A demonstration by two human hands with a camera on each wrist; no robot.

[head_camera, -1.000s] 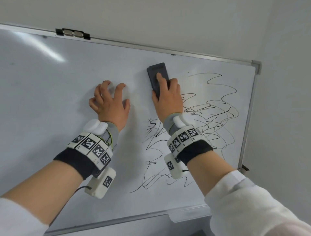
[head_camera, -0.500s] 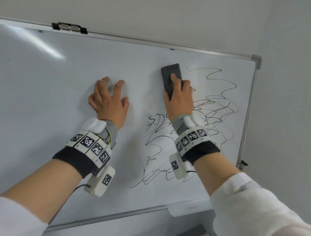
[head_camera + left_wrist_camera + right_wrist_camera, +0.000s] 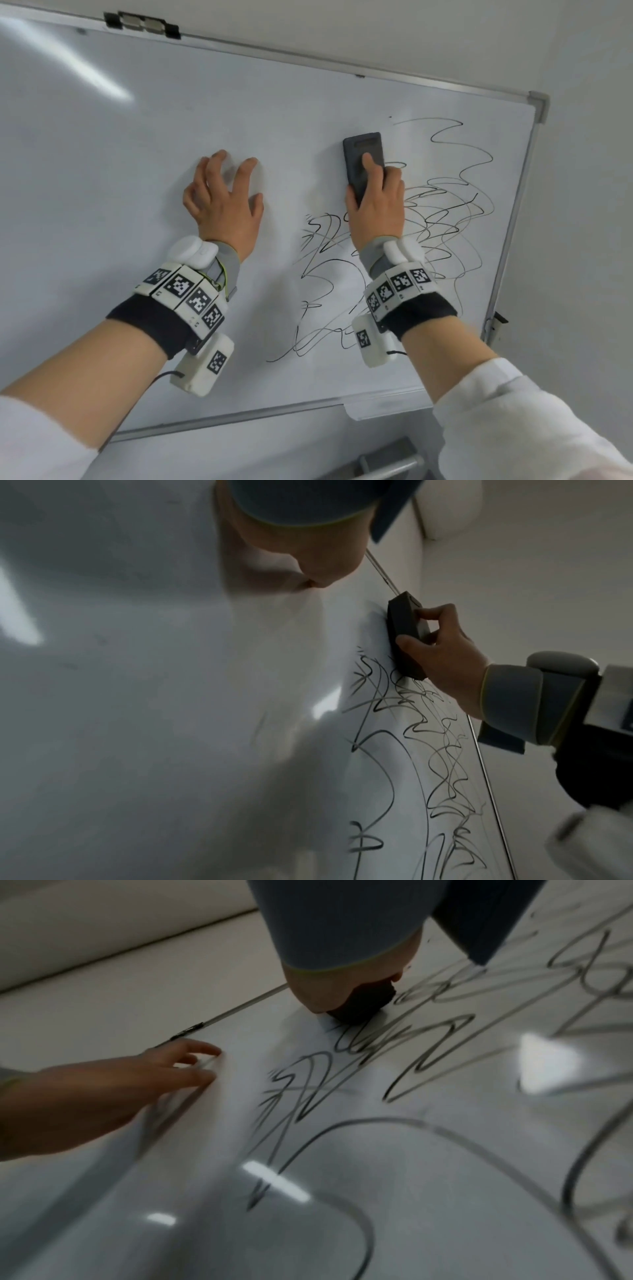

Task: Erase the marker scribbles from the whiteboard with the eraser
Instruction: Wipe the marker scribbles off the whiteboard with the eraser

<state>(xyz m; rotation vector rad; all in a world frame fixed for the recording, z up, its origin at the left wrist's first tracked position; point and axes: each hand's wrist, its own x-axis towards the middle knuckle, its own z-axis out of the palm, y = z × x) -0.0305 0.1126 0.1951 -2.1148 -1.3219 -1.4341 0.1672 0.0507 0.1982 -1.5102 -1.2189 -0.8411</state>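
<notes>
A wall-mounted whiteboard (image 3: 171, 137) carries black marker scribbles (image 3: 442, 219) across its right half, also seen as scribbles (image 3: 411, 750) and scribbles (image 3: 428, 1069) in the wrist views. My right hand (image 3: 375, 202) grips a dark grey eraser (image 3: 361, 161) flat against the board at the scribbles' upper left; the eraser (image 3: 405, 631) shows edge-on, with the thumb on its side and a finger on its back. In the right wrist view only the eraser's lower end (image 3: 363, 1004) shows. My left hand (image 3: 222, 195) rests on the bare board to the left, fingers spread, holding nothing.
The board's metal frame ends at a corner (image 3: 537, 106) at top right, with a plain wall beyond. A clip (image 3: 142, 24) sits on the top edge. A narrow tray (image 3: 387, 401) runs under the bottom edge, and a metal bar (image 3: 390, 466) lies below.
My right hand has slid the eraser rightward along the top of the scribbles, and lines there have gone. The left hand has stayed in place on the board.
</notes>
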